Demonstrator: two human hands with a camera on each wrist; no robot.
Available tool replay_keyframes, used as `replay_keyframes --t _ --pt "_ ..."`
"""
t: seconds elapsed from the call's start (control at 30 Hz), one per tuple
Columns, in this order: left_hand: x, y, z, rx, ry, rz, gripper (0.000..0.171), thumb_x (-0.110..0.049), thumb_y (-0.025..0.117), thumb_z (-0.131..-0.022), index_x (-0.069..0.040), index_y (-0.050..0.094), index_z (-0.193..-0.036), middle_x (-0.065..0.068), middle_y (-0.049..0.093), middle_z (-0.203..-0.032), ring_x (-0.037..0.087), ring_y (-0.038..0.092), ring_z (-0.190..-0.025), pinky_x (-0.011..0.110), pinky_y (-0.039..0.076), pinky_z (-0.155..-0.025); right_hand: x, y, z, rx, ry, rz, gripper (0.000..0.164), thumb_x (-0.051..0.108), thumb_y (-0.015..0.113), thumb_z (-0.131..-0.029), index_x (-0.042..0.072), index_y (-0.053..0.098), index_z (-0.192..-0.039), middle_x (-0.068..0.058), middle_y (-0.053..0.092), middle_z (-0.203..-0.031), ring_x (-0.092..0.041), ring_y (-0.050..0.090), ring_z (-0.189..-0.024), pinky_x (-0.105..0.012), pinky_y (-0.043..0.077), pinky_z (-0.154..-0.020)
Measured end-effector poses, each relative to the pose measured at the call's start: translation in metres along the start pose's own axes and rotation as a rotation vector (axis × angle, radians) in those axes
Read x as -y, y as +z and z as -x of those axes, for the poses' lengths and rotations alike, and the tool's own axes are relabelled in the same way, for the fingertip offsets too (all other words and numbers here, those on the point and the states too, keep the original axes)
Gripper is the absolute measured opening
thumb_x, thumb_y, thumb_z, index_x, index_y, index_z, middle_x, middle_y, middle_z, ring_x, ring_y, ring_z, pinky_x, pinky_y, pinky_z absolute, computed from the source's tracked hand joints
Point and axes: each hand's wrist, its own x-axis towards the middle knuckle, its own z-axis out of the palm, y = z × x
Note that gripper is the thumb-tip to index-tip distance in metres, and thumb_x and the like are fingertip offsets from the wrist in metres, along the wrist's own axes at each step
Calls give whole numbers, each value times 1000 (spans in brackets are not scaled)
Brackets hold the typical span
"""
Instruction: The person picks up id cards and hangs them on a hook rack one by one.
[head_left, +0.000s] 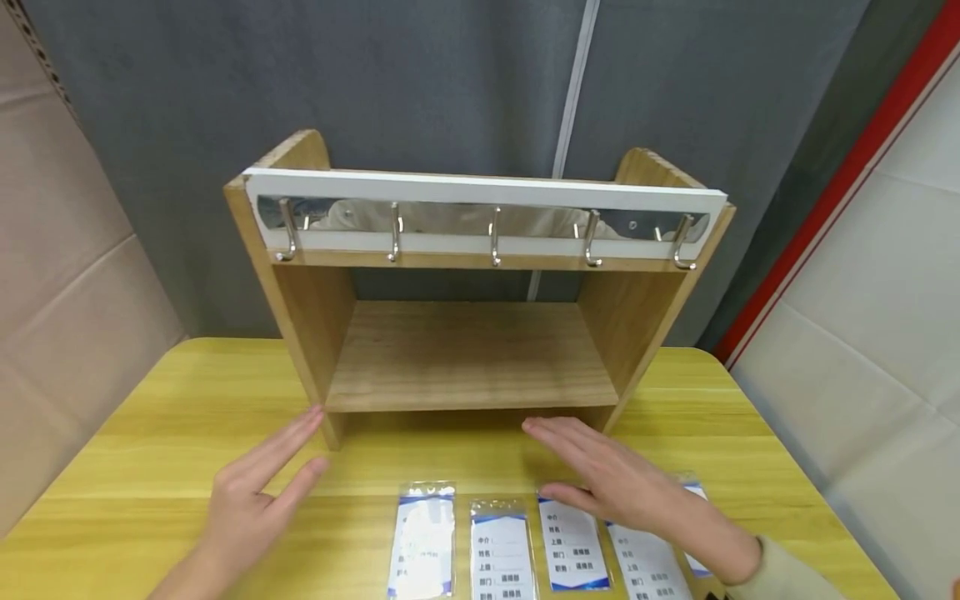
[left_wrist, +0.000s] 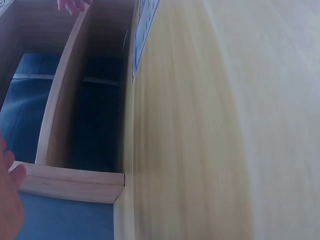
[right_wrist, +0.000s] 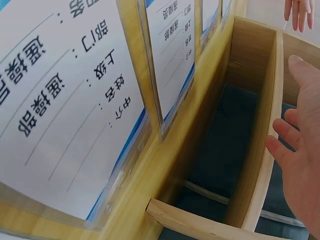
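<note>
My left hand (head_left: 251, 496) hovers by the lower left leg of a wooden shelf (head_left: 472, 354), fingers straight and holding nothing. On the other side my right hand (head_left: 607, 475) is stretched out above several badge cards in clear sleeves, also holding nothing. One badge (head_left: 423, 542) lies leftmost, with another badge (head_left: 502, 550) beside it. A third badge (head_left: 573, 542) lies partly under the right hand. In the right wrist view a badge (right_wrist: 75, 110) looms close, and the right hand (right_wrist: 302, 135) is over the shelf's front edge.
A white rail (head_left: 487, 187) with several metal hooks (head_left: 495, 237) runs across the top front of the shelf. The shelf stands on a yellow wood-grain table (head_left: 172, 433). Behind hangs a grey curtain (head_left: 450, 83); pale panels flank both sides.
</note>
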Motion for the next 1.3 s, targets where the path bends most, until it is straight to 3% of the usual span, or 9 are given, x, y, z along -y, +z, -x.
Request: replay_keyframes --t 0.2,0.3,0.37,0.43,0.53,0.6,0.67,0.87,1.3 --pt "7 -2 4 -77 -99 -41 48 -31 68 -101 14 69 -116 15 66 -129 8 60 -125 18 48 -105 0 0 2 25 65 -10 73 37 70 -100 9 36 -159 -8 48 -154 -24 51 -136 -46 56 -104" --pt "10 -4 8 -100 -191 -68 32 -7 74 -94 12 69 -119 13 66 -128 -7 69 -74 4 55 -73 0 0 2 25 86 -16 74 34 72 -98 9 37 -158 -8 49 -154 -23 51 -135 -45 56 -103" --pt "10 -4 9 -100 -267 -88 35 5 76 -87 10 69 -122 11 66 -128 -15 45 -46 4 44 -46 1 1 3 23 92 -23 72 37 70 -100 10 38 -158 -7 50 -153 -23 52 -134 -45 57 -103" --pt "11 -3 9 -101 -338 -85 44 13 76 -82 7 69 -125 12 66 -128 -17 36 -44 10 27 -33 2 3 3 23 97 -37 70 38 68 -101 11 38 -158 -7 51 -152 -22 53 -133 -44 57 -102" --pt "11 -1 10 -86 -443 -56 52 14 75 -84 2 66 -133 14 65 -132 -13 64 -82 -3 45 -57 4 6 3 30 102 -62 68 40 65 -102 10 39 -157 -7 51 -152 -21 53 -133 -43 57 -103" --pt "11 1 10 -88 -514 -15 58 15 74 -85 -2 61 -139 17 63 -135 -5 63 -114 1 50 -82 6 8 2 37 103 -75 67 40 65 -102 9 40 -156 -8 51 -151 -22 53 -133 -44 57 -103" --pt "10 4 9 -85 -590 15 63 14 73 -87 -4 56 -145 16 61 -138 -3 60 -119 14 49 -97 7 10 1 51 106 -86 67 40 65 -102 9 40 -156 -8 51 -152 -23 53 -134 -45 56 -104" --pt "11 12 5 -90 -707 78 67 7 72 -93 -8 47 -153 13 59 -143 1 61 -121 15 50 -100 13 16 -1 93 148 -108 62 40 65 -102 8 46 -152 -9 54 -149 -26 55 -132 -48 55 -105" --pt "21 32 -4 -154 -715 201 58 9 68 -95 -7 52 -149 18 58 -142 5 60 -123 19 51 -101 25 30 -11 109 254 -459 53 35 67 -101 8 55 -145 -7 60 -142 -20 62 -123 -40 56 -104"
